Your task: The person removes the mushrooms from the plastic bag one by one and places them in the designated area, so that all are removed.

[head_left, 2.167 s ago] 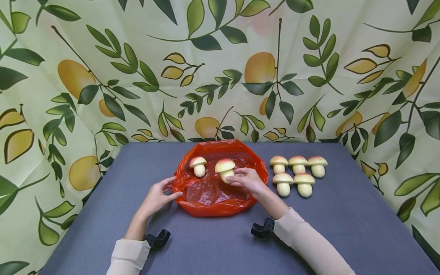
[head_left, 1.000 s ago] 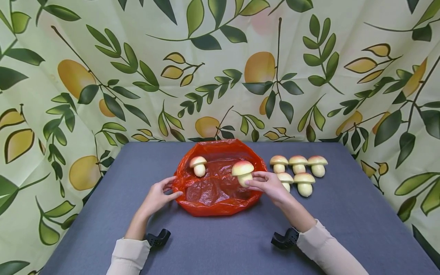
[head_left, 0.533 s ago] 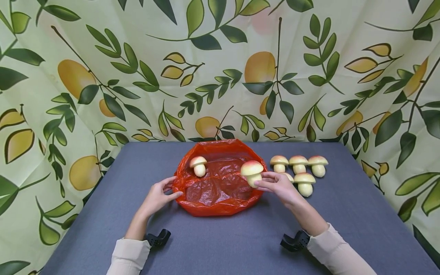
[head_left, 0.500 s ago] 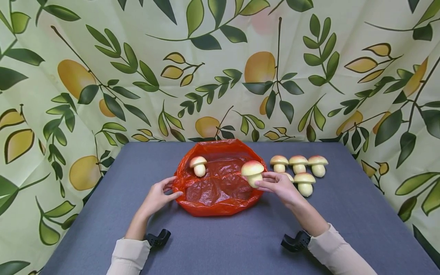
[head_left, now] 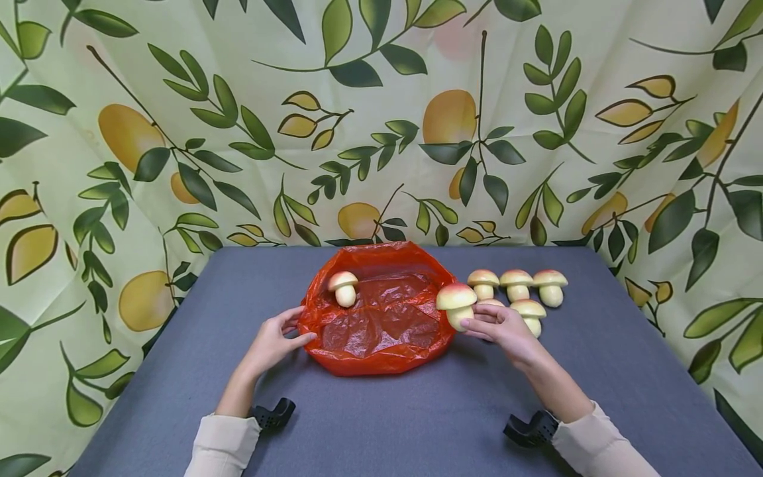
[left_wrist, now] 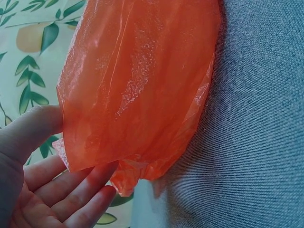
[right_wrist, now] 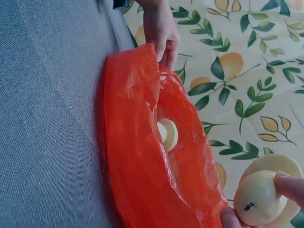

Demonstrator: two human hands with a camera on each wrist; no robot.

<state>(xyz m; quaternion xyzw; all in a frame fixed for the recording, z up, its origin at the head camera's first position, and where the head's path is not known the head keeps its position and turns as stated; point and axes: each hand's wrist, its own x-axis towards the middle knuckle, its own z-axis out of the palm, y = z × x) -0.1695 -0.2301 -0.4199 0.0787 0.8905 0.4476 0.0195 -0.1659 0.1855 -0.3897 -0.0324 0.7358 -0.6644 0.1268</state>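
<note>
My right hand (head_left: 503, 331) pinches the stem of a toy mushroom (head_left: 456, 299) with a red-and-cream cap, held up at the right rim of a red plastic bag (head_left: 381, 361). In the right wrist view, the held mushroom (right_wrist: 260, 199) shows its pale stem end with a small dark mark. My left hand (head_left: 275, 343) holds the bag's left rim between thumb and fingers; in the left wrist view some fingers are partly behind the red film (left_wrist: 137, 95). Inside the wide-mouthed bag, at its left, lies another toy mushroom (head_left: 344, 289).
Right of the bag, more toy mushrooms (head_left: 517, 285) lie in two rows on the grey-blue cloth (head_left: 381, 424); my right hand partly hides the front row. A leaf-and-fruit patterned curtain (head_left: 381, 132) hangs behind the table. Each wrist wears a black camera mount (head_left: 275, 414).
My right hand has carried the toy mushroom rightward, from over the middle of the bag to its right rim. The left hand and the mushroom inside the bag have stayed put.
</note>
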